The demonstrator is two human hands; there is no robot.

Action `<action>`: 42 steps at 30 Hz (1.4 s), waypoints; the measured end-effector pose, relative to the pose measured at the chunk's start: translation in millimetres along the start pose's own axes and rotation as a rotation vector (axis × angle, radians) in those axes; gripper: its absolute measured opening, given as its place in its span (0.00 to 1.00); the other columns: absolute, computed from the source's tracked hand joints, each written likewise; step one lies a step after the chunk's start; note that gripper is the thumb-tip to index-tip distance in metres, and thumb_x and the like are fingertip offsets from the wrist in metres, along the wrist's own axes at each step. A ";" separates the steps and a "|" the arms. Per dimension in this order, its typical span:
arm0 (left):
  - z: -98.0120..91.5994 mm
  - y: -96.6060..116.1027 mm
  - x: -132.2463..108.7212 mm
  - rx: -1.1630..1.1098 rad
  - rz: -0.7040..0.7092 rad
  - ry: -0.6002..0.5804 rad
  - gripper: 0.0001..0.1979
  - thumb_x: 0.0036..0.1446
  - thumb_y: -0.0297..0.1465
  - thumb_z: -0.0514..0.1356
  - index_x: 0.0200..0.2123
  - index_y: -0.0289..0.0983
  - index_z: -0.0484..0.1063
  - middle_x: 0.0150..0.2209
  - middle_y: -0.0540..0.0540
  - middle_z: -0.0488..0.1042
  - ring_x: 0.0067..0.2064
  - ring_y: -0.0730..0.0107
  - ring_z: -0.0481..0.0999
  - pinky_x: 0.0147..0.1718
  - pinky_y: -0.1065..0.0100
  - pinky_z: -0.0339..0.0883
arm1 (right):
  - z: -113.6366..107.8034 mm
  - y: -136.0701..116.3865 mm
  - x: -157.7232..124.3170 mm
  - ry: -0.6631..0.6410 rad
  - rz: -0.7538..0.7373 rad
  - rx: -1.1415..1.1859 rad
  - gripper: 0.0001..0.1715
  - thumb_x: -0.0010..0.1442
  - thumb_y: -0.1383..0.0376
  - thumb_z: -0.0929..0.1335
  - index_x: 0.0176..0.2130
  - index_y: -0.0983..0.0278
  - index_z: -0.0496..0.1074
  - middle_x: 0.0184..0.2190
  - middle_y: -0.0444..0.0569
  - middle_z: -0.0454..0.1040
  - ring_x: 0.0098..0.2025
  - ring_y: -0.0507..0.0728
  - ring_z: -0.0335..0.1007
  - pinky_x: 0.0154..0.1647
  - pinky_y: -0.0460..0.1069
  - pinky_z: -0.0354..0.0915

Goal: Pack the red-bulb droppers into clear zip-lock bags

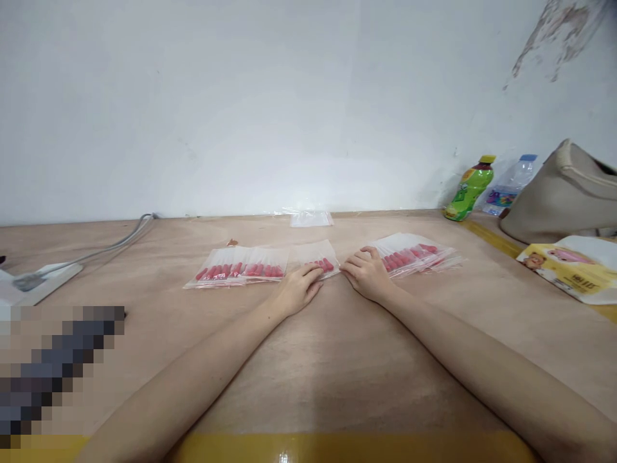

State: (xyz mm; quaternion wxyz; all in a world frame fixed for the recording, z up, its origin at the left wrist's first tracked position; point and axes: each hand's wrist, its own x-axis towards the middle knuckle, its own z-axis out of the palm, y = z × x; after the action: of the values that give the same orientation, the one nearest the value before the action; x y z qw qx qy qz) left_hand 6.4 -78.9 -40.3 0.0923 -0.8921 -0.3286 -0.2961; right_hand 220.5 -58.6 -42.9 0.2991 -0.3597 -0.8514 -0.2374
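A clear bag with red pieces (pixel 328 263) lies flat on the wooden table between my hands. My left hand (pixel 299 288) rests over its lower left part, fingers bent; what they grip, if anything, is hidden. At the bag's right edge is my right hand (pixel 366 273), fingers curled, its thumb side low and the fingertips by the bag's corner; whether it pinches the bag is unclear. To the left lies a row of overlapping bags with red pieces (pixel 263 263). Another overlapping group of such bags (pixel 405 254) lies just right of my right hand.
White flat bags (pixel 311 219) lie by the wall. At the right are a green bottle (pixel 470 190), a clear bottle (pixel 513 183), a beige bag (pixel 562 193) and a yellow-white packet (pixel 576 270). A grey cable (pixel 116 245) runs along the left.
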 end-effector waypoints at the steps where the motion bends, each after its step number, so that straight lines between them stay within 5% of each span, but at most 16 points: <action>1: 1.6 0.4 1.5 0.011 -0.003 0.010 0.11 0.58 0.28 0.53 0.45 0.35 0.67 0.45 0.42 0.70 0.45 0.64 0.71 0.44 0.63 0.68 | -0.1 -0.4 0.2 0.008 -0.023 -0.010 0.12 0.58 0.69 0.61 0.30 0.63 0.73 0.27 0.46 0.74 0.32 0.52 0.63 0.48 0.53 0.45; 14: 23.9 4.3 29.8 0.202 0.168 0.011 0.09 0.58 0.26 0.50 0.33 0.34 0.70 0.35 0.44 0.73 0.36 0.66 0.73 0.36 0.65 0.66 | -4.6 -9.0 -0.4 -0.014 0.032 0.068 0.10 0.57 0.67 0.61 0.29 0.65 0.71 0.27 0.46 0.73 0.32 0.52 0.64 0.48 0.54 0.45; 22: 17.1 2.2 33.4 0.292 0.244 -0.031 0.11 0.58 0.27 0.50 0.28 0.35 0.69 0.29 0.46 0.72 0.31 0.68 0.72 0.27 0.68 0.62 | -10.1 -12.2 -1.1 -0.089 0.044 0.063 0.14 0.59 0.66 0.59 0.30 0.64 0.71 0.28 0.48 0.73 0.33 0.54 0.63 0.49 0.55 0.43; 28: 9.1 -1.3 24.9 0.319 0.235 -0.009 0.11 0.60 0.27 0.48 0.30 0.35 0.69 0.30 0.46 0.73 0.33 0.68 0.72 0.31 0.67 0.62 | -13.5 -13.1 -1.9 -0.084 0.057 0.033 0.15 0.60 0.66 0.58 0.29 0.64 0.70 0.27 0.48 0.73 0.33 0.54 0.62 0.50 0.56 0.42; 36: -24.3 -11.7 -5.1 0.341 0.218 0.006 0.09 0.60 0.26 0.49 0.31 0.35 0.68 0.35 0.46 0.74 0.39 0.66 0.70 0.40 0.62 0.61 | -16.2 -7.7 -8.8 -0.059 0.067 0.038 0.14 0.59 0.67 0.58 0.30 0.64 0.70 0.27 0.46 0.73 0.33 0.53 0.63 0.52 0.56 0.40; 42: -26.5 -10.3 -10.1 0.349 0.116 0.008 0.12 0.60 0.24 0.46 0.30 0.34 0.67 0.29 0.42 0.72 0.34 0.62 0.71 0.34 0.60 0.63 | -17.4 -11.1 -8.8 -0.073 0.061 0.037 0.13 0.59 0.68 0.59 0.30 0.63 0.71 0.28 0.45 0.74 0.34 0.53 0.64 0.53 0.57 0.39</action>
State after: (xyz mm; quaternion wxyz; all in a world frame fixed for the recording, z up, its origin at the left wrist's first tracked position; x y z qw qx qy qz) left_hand -18.7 -85.9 -25.1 0.2640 -0.8788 -0.3225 -0.2325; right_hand 223.0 -80.4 -38.7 0.2814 -0.3886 -0.8545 -0.1990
